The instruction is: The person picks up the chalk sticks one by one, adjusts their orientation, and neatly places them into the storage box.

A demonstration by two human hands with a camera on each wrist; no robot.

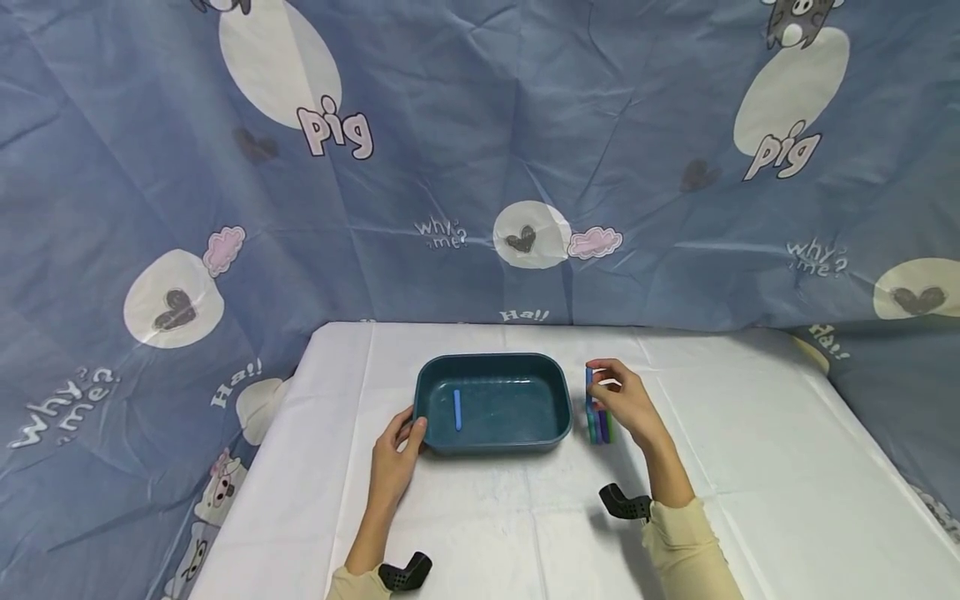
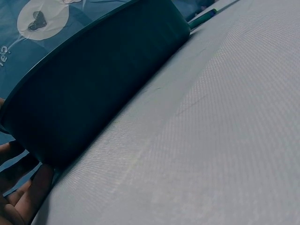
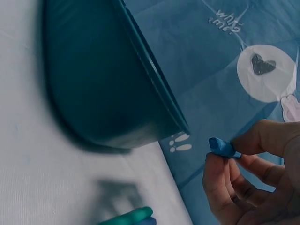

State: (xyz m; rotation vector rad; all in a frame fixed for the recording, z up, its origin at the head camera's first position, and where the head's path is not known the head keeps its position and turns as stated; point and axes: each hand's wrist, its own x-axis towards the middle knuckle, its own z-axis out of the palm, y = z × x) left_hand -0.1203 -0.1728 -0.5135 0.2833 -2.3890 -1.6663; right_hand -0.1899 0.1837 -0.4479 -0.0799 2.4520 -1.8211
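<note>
A dark teal plastic tray (image 1: pixel 495 447) with raised walls sits on the table, one blue stick (image 1: pixel 457 410) lying inside it toward the left. My left hand (image 1: pixel 393 462) grips the tray's front left corner; in the left wrist view its fingers (image 2: pixel 35 194) lie against the end wall. Just right of the tray, my right hand (image 1: pixel 626 404) pinches a second blue stick (image 3: pixel 222 147) between thumb and fingertips. Below that hand several coloured sticks (image 1: pixel 602 428), teal, purple and green, lie side by side on the table. A green one (image 3: pixel 129 217) shows in the right wrist view.
A white cloth (image 1: pixel 480 533) covers the table. Behind it and at both sides hangs a blue printed curtain (image 1: pixel 420 167). Black devices (image 1: pixel 624 503) are worn at both wrists, over pale sleeves.
</note>
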